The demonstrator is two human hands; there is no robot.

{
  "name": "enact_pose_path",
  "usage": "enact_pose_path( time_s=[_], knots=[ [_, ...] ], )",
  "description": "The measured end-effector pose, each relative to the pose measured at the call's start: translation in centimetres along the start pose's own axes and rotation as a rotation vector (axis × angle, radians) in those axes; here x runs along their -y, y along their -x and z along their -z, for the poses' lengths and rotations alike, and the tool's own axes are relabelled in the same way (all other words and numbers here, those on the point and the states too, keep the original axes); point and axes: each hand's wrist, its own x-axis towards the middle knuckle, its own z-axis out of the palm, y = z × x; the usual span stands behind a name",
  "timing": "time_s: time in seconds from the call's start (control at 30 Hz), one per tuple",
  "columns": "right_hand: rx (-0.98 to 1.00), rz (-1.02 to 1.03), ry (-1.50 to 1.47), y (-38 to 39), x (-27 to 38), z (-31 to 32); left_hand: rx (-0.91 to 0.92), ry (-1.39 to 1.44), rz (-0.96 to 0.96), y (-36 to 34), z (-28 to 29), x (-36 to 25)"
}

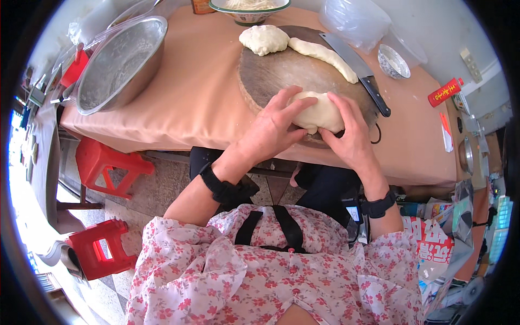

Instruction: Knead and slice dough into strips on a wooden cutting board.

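Observation:
My left hand (273,127) grips a smooth, pale lump of dough (317,111) from the left, its fingers curled over the top. Opposite it, my right hand (349,132) holds the same lump, thumb at the lower edge. The lump is at the near edge of a round wooden board (262,73). Farther back on the board lie a rough dough lump (262,38) at the left and a long dough roll (325,57) beside it. A cleaver with a black handle (374,95) lies along the board's right side.
A large metal bowl (116,65) stands left on the peach tablecloth (189,81). A patterned serving bowl (249,13), plastic bags (355,21), a small bowl (392,59) and a red cylinder (444,92) are at back and right. Red stools (111,165) stand below at left.

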Motion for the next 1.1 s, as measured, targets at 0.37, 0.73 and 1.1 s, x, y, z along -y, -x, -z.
enact_pose_path(
  time_s=[0.37,0.73,1.1],
  knots=[
    [0.015,0.041,0.095,0.9,1.4,0.4,0.013,-0.044,-0.053,0.7,0.1,0.4],
    [0.034,0.053,-0.055,1.4,2.3,2.2,0.057,0.128,-0.108,1.5,2.5,-1.6],
    [0.106,-0.361,0.190,-3.5,-0.1,0.9,-0.077,-0.409,0.037,-2.2,0.9,0.5]
  ],
)
